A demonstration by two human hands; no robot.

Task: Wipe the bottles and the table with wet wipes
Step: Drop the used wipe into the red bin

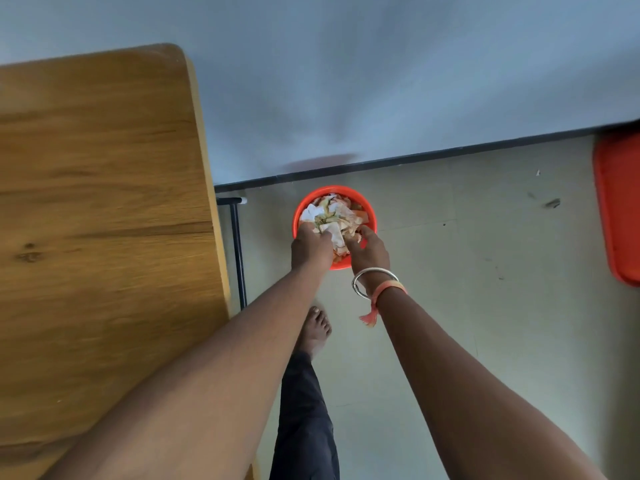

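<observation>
View from above, looking down past two bare forearms to a pale tiled floor point(485, 306). A round orange bin point(334, 189) stands on the floor close to its far edge, where a dark skirting strip point(450, 152) meets a blue-grey wall point(381, 81). The bin is heaped with crumpled wet wipes point(336, 216), white with yellowish and orange stains.

Both hands reach into the near side of the heap. The left hand point(311, 249) lies knuckles up with its fingers bent down into the wipes; the right hand point(370, 252) is just beside it, its thumb on top of the heap and its fingers buried. A white wipe shows between the two hands. Whether either hand grips the wipes or only presses on them cannot be told.

The right wrist carries a silver bangle point(356, 287) and an orange thread point(388, 289) with a tassel.

A wooden desk point(104, 202) fills the left, its rounded far right corner in view and a black metal leg point(239, 254) under its right edge. A bare foot point(315, 329) and a dark trouser leg point(304, 410) show between the arms. An orange plastic object point(620, 209) is cut off at the right edge.
</observation>
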